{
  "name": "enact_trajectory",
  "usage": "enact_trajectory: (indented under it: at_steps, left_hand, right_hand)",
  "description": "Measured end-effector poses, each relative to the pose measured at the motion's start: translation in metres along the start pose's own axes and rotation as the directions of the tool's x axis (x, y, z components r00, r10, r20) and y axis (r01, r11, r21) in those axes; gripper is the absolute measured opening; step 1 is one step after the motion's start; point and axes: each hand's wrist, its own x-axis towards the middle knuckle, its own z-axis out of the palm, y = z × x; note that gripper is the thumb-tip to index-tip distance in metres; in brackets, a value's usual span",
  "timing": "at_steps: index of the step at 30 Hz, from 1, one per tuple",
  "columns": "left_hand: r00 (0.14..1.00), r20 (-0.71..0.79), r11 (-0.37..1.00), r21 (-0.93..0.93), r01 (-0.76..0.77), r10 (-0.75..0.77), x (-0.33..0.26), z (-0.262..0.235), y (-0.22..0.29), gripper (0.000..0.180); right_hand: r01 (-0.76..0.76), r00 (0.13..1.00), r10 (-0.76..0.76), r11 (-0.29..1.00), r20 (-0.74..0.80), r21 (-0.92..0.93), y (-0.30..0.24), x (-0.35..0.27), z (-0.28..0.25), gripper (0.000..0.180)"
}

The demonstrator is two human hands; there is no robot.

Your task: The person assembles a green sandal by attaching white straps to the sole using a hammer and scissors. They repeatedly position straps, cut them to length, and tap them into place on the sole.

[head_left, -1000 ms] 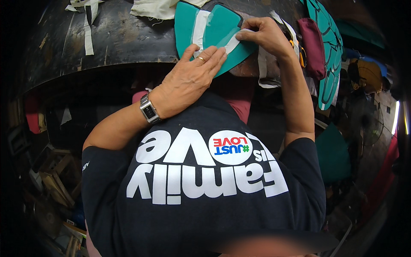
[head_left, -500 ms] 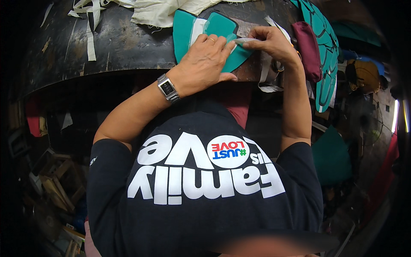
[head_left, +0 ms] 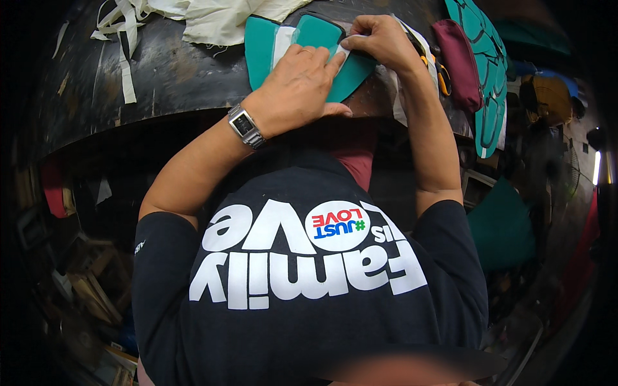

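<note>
A green fabric piece (head_left: 261,48) with flared sides and dark edging lies at the near edge of the dark worktable. My left hand (head_left: 296,83) rests on it palm down, fingers stretched out and thumb apart. Between its fingers and the far edge shows a pale band (head_left: 283,44) on the green. My right hand (head_left: 376,42) pinches one end of a thin whitish strip (head_left: 342,53) at the piece's right side, close to my left fingertips. Most of the strip is hidden by my fingers.
Cream cloth (head_left: 219,19) and loose pale strips (head_left: 127,71) lie on the worktable (head_left: 71,96) at far left. Right of my right forearm are orange-and-black scissor handles (head_left: 443,78), a maroon pouch (head_left: 458,67) and several black-edged green pieces (head_left: 479,42) hanging over the edge.
My right hand has shifted slightly away and left, and the strip, lifted between my hands before, now lies lower against the green piece. My left hand still lies on the piece.
</note>
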Motion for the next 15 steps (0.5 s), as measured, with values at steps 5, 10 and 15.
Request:
enact_trajectory:
  at_steps: [5,10,15]
  left_hand:
    - [1.000,-0.010,0.999,0.046,-0.011,0.011,0.000,-0.003,-0.001,0.082]
    - [0.999,-0.020,0.998,0.057,0.034,-0.033,0.005,0.002,0.001,0.069]
    - [0.997,-0.074,0.982,0.187,-0.005,0.019,-0.002,0.008,0.004,0.061]
  right_hand:
    - [-0.058,0.998,0.058,0.997,-0.007,0.044,0.007,0.001,0.000,0.026]
    - [-0.015,0.997,0.005,0.992,0.077,0.127,0.006,-0.016,-0.027,0.032]
    - [-0.003,1.000,-0.006,0.928,-0.023,-0.372,-0.006,-0.036,-0.080,0.031]
